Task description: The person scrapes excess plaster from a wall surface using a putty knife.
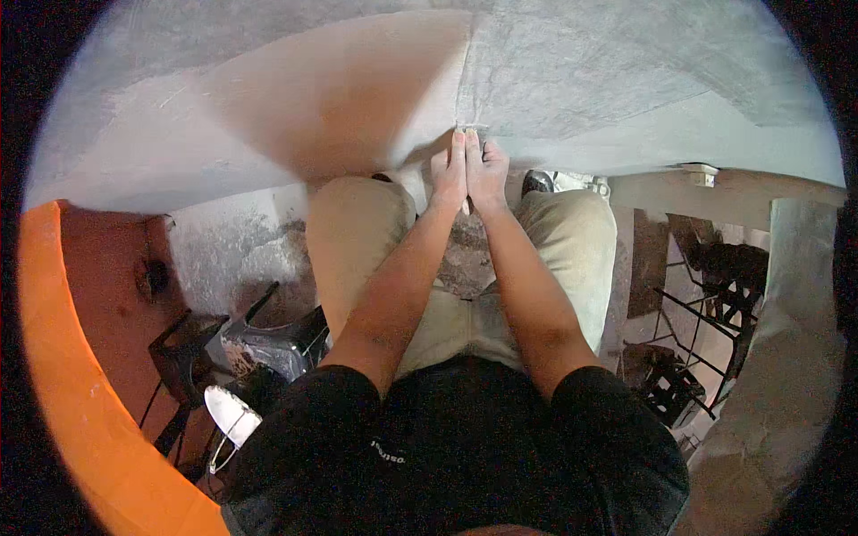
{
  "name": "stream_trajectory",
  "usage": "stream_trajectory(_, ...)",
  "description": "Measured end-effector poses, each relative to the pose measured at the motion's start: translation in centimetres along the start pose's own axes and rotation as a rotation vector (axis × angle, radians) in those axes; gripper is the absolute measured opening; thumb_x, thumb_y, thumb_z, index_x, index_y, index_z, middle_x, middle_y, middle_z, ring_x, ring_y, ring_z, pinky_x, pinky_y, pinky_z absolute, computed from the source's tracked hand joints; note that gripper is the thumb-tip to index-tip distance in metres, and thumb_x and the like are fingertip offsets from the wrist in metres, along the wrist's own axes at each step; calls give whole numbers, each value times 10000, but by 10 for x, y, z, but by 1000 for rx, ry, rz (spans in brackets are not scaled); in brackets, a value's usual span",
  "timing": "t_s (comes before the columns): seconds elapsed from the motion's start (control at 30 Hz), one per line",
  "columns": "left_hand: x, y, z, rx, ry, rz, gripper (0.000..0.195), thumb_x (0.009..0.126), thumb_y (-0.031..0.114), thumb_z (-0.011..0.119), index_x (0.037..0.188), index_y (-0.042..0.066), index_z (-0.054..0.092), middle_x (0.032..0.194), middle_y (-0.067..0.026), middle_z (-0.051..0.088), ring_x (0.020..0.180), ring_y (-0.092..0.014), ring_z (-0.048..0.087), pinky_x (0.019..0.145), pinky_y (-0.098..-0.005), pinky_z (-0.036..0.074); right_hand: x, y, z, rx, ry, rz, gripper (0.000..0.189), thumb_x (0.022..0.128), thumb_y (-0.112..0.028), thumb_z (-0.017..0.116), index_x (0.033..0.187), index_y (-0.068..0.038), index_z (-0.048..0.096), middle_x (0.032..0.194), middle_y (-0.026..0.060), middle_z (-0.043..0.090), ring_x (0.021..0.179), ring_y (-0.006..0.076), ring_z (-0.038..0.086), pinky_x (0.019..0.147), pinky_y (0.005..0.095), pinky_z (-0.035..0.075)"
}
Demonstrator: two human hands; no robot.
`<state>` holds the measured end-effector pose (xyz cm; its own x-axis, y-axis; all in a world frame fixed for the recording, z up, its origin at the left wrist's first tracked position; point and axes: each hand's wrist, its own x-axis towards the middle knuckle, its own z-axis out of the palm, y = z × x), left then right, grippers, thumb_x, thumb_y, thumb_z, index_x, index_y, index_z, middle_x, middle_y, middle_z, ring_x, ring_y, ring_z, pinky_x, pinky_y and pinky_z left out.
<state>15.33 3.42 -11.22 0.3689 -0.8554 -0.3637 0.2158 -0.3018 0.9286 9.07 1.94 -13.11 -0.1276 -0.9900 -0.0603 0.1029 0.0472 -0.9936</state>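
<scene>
My left hand [448,175] and my right hand [487,173] are side by side and touching, in front of me between my knees. Both thumbs lie straight and parallel, their tips at the near edge of a large grey-white surface [570,74], where a seam or crease runs away from me. The other fingers are curled and partly hidden, so a grip on the edge cannot be made out. A small pale tip [466,207], too small to name, shows just below the joined hands.
A brown shadow or stain [348,100] spreads over the surface's left part. Dark metal-framed seats or stands [268,348] are at left, beside an orange curved band [87,375]. More dark frames [710,315] stand at right. A small white box [702,179] sits under the surface's right edge.
</scene>
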Motion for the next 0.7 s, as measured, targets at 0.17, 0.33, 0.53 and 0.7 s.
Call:
stream_trajectory(0.17,8,-51,-8,129,-2,-103,616,937,515,519,988,-80,667,888,-108,671,834,-162,590,745,-309,474,-13,21,-7,-166,48,169,226,969,-180,539,914,3,659,748,8,635,713,62,526,650,259,455)
stream_trajectory(0.33,-16,12,-4,-24,-73,222,415,1003,324,473,989,-45,661,820,-56,647,768,-102,549,684,-278,463,-22,-57,1,59,-65,-14,212,978,-157,511,959,6,645,820,15,644,759,64,535,671,244,461)
stream_trajectory(0.53,-15,38,4,156,-59,114,483,992,391,465,1011,-47,667,843,-96,664,795,-137,567,725,-306,470,1,-22,-3,12,-17,37,263,954,-222,551,938,18,657,801,95,671,762,111,583,664,289,473)
stream_trajectory(0.7,6,-93,-14,277,85,-20,621,892,552,538,857,-53,674,801,-203,672,796,-321,638,778,-414,482,-27,69,-25,-483,15,369,462,893,-396,572,973,50,659,896,272,662,848,332,659,754,428,477)
